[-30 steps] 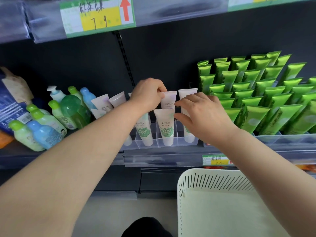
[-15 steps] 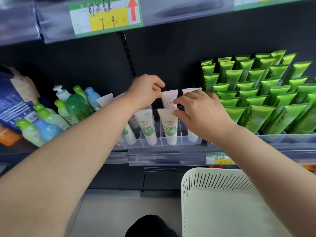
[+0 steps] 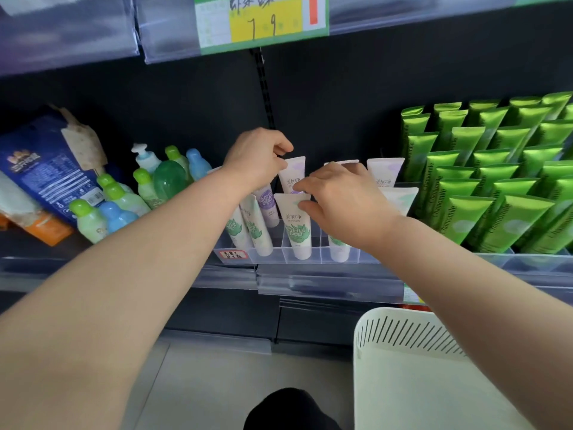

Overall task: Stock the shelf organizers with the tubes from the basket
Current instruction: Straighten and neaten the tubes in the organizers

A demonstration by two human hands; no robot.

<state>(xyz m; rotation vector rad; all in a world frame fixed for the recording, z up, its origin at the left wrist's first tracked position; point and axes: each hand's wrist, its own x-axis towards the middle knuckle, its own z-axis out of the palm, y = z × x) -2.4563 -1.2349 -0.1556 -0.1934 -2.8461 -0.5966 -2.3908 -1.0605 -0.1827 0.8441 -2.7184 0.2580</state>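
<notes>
A clear shelf organizer point(image 3: 310, 255) holds white tubes standing cap-down in its slots. My left hand point(image 3: 257, 159) reaches over it and pinches the top left corner of a rear tube with a purple label point(image 3: 294, 175). My right hand point(image 3: 344, 203) is just to the right. Its forefinger lies behind the flat top of the front tube with a green label point(image 3: 298, 231) and its thumb in front, pinching it. More white tubes point(image 3: 386, 175) stand behind my right hand, partly hidden. The cream slotted basket point(image 3: 400, 333) sits below at lower right.
Rows of green tubes point(image 3: 496, 187) fill a tray to the right. Small green and blue bottles point(image 3: 124, 197) and a blue pack point(image 3: 46, 169) crowd the shelf at left. A price-label rail point(image 3: 263, 23) overhangs above. Grey floor shows below.
My right hand has slid left from the right-hand column onto the front green-label tube. My left hand stays at the rear tube's top. The view has shifted right and slightly down.
</notes>
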